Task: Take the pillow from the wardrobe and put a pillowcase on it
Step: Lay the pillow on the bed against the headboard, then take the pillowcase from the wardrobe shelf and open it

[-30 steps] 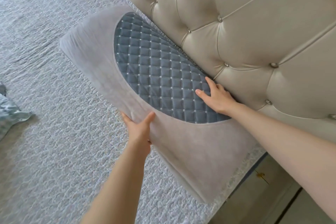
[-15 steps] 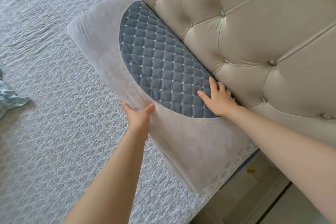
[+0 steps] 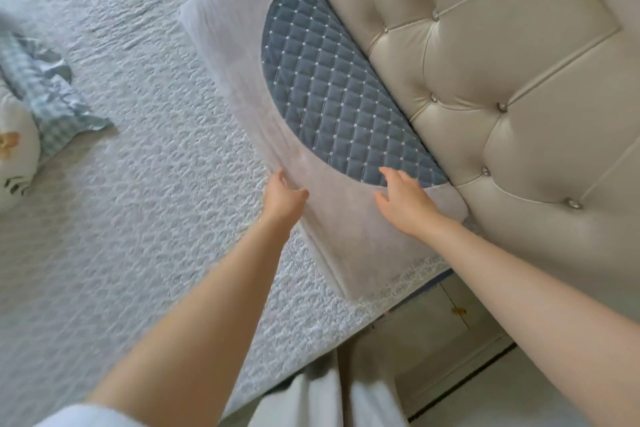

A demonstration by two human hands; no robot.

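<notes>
pillow [image 3: 304, 135]: long, pale grey cover with a blue quilted half-oval panel, lies on the bed, long back edge touching the headboard, near end at the bed's edge
left hand [image 3: 282, 199]: at the pillow's front edge, fingers curled under it, thumb on top, pinching the edge
right hand [image 3: 403, 199]: flat on the pillow's top near the right end, fingers loosely spread, fingertips at the quilted panel's border
bedspread [image 3: 138, 218]: pale grey, textured, under the pillow
headboard [image 3: 485, 62]: cream, tufted with shiny buttons, just behind the pillow
checked cloth [image 3: 45, 94]: blue-white, crumpled, on the bed far left, well apart from the pillow
white item [image 3: 14, 156]: partly cut off at left edge, beside the cloth, cannot tell what
nightstand [image 3: 440, 329]: cream, below the bed's corner, beside the headboard
</notes>
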